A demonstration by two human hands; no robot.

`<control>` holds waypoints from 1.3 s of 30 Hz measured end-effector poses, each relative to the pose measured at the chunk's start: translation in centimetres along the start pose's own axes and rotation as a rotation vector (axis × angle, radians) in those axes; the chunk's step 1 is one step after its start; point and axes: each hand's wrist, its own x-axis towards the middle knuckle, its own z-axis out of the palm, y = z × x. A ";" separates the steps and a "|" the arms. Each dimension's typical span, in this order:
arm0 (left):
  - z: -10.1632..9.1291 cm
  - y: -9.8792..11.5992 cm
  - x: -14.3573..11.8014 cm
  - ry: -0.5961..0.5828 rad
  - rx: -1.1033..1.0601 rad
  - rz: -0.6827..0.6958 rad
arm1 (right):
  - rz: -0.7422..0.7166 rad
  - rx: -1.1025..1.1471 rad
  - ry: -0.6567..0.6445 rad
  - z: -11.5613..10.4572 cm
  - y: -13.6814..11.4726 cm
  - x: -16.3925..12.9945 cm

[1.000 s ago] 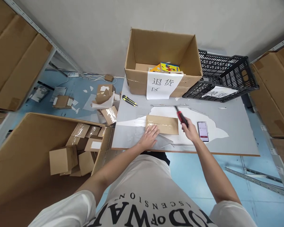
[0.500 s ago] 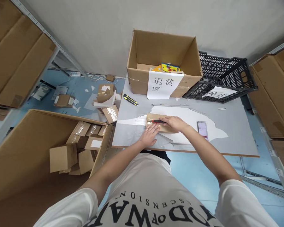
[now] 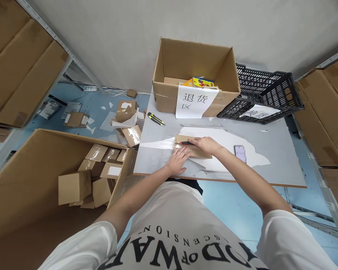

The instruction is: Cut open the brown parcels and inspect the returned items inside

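A flat brown cardboard parcel [image 3: 186, 139] sealed with clear tape lies on the grey table [image 3: 273, 174] near its front edge. My left hand [image 3: 179, 160] presses flat on the parcel's near left corner. My right hand [image 3: 205, 145] rests on top of the parcel and grips a red-handled utility knife [image 3: 186, 143], whose tip points left along the parcel's top.
A phone [image 3: 240, 153] lies right of the parcel. A yellow-black knife [image 3: 156, 119] lies at the table's back left. Behind stand an open carton with a paper sign [image 3: 195, 80] and a black crate [image 3: 266, 97]. A big carton of small boxes [image 3: 59, 176] sits on the floor left.
My right hand swung the red knife from the air at the right down onto the parcel, the blade now lying along its top. The left hand stayed pressed on the parcel.
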 end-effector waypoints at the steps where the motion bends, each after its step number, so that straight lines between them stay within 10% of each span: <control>1: -0.1 0.0 0.0 -0.003 -0.001 0.004 | 0.000 -0.011 -0.004 -0.1 -0.1 0.1; 22: -0.4 -0.3 -0.2 -0.067 0.058 0.018 | 0.036 -0.085 -0.183 -0.9 0.8 -1.4; 39: -0.4 -0.3 -0.2 -0.058 0.083 0.012 | 0.164 -0.121 -0.239 0.9 7.2 -9.1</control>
